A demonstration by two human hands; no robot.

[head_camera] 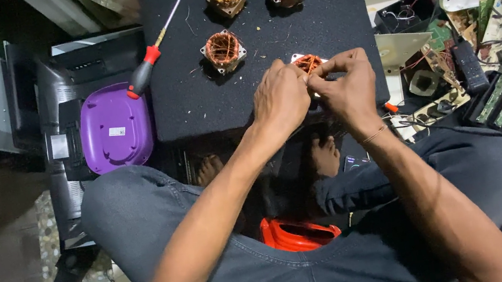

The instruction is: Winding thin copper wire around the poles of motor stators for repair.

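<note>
Copper-wound motor stator with a white frame [307, 61] sits pinched between my left hand [281, 100] and right hand [347, 90], near the front edge of the black mat [192, 103]. Bare mat lies leftward; three more copper coils [224, 49] and a red-handled screwdriver [150, 63] lie beyond.

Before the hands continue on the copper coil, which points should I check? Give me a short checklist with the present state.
1. Both hands on the coil: ok; left hand and right hand pinch the copper coil.
2. Coil over the black mat: ok.
3. Screwdriver within reach: ok, lying on the mat's left edge.
4. Three other coils apart from the hands: ok.
5. Wire ends free or tangled: cannot tell.
</note>
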